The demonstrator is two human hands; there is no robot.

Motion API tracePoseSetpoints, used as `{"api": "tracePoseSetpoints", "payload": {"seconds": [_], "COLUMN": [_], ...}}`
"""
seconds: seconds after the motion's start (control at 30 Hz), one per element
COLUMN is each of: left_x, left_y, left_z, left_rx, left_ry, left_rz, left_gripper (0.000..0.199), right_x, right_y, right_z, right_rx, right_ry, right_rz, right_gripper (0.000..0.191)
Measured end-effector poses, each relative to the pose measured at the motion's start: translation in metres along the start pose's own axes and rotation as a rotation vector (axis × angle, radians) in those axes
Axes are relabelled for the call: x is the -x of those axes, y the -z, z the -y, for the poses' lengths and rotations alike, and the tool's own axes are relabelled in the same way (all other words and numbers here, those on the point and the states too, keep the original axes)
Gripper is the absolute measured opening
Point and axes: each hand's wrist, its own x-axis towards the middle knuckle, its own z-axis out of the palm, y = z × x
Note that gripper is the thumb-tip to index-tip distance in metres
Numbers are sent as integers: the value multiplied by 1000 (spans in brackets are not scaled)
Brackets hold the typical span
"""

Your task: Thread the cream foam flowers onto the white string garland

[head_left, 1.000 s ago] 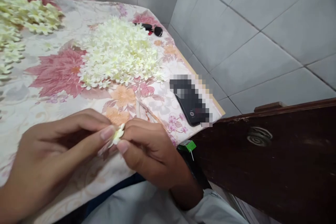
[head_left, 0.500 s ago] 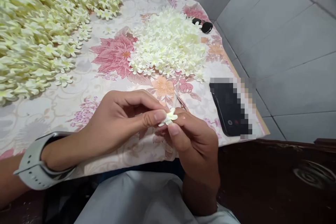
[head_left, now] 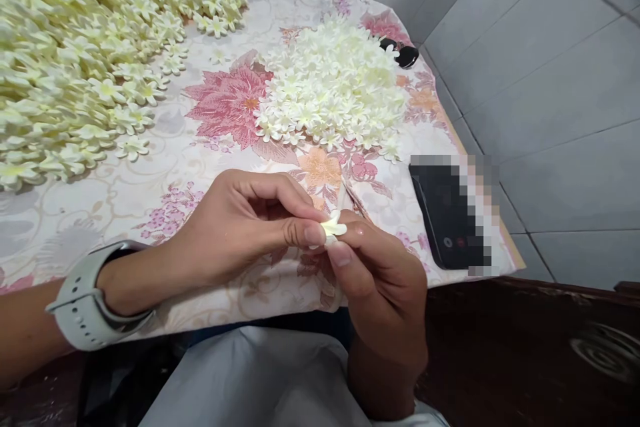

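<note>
Flower (head_left: 334,227), fewer petals (head_left: 339,229) visible now

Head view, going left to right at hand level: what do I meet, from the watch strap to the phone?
Pale watch strap → left hand → white flower → right hand → black phone.

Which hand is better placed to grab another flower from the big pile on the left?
Probably the left hand: it's nearer that pile, though it's pinching a flower. The right hand is farther away.
</note>
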Motion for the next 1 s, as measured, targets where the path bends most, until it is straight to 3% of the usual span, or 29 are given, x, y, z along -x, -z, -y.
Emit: {"api": "tracePoseSetpoints", "payload": {"seconds": [0.17,0.27,0.47,0.57,0.77,1.0], "left_x": [1,5,11,12,15,13], "left_y": [1,-1,4,7,12,12], "left_z": [1,-1,-2,0,4,7], "left_rx": [-90,-258,-1043,-1260,-1356,-1352], "left_ry": [-65,-187,-692,-859,-995,-1018], "left_rz": [-10,-42,-9,50,121,99], "left_gripper": [19,13,6,9,14,10], "right_x": [0,-1,-3,-2,-1,-1], "right_y": [4,3,2,1,0,-1], "right_z": [-2,-2,-3,-4,-4,-4], "right_rx": [17,22,68,102,143,158], "right_ry": [2,9,45,57,57,74], "right_rz": [-2,12,11,7,-23,-37], "right_gripper": [24,25,26,26,27,25]}}
